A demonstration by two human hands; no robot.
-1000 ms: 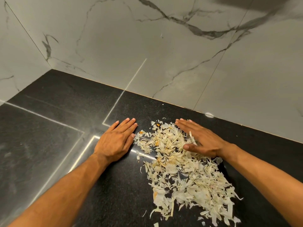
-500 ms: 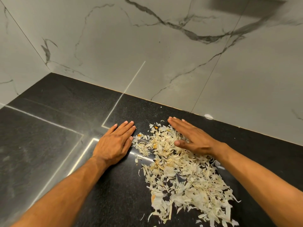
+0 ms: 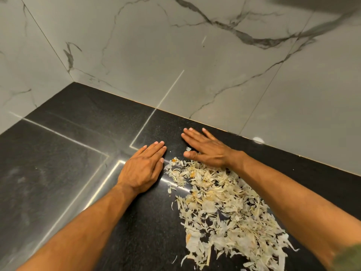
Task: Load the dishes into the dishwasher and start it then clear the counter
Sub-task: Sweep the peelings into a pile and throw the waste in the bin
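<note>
We see a marble wall [image 3: 195, 55] behind a black counter [image 3: 68, 153]. On the counter lies a wide heap of pale peels [image 3: 224, 208], running from near our hands toward the near right edge. Our 2 hands lie flat at the heap's far end, fingers straight, holding nothing: the left hand [image 3: 143, 169] just left of the peels, the right hand [image 3: 207, 148] at their top edge, thumb touching a few scraps.

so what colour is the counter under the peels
Black, finely speckled counter under pale peels, seen in the head view.
</note>
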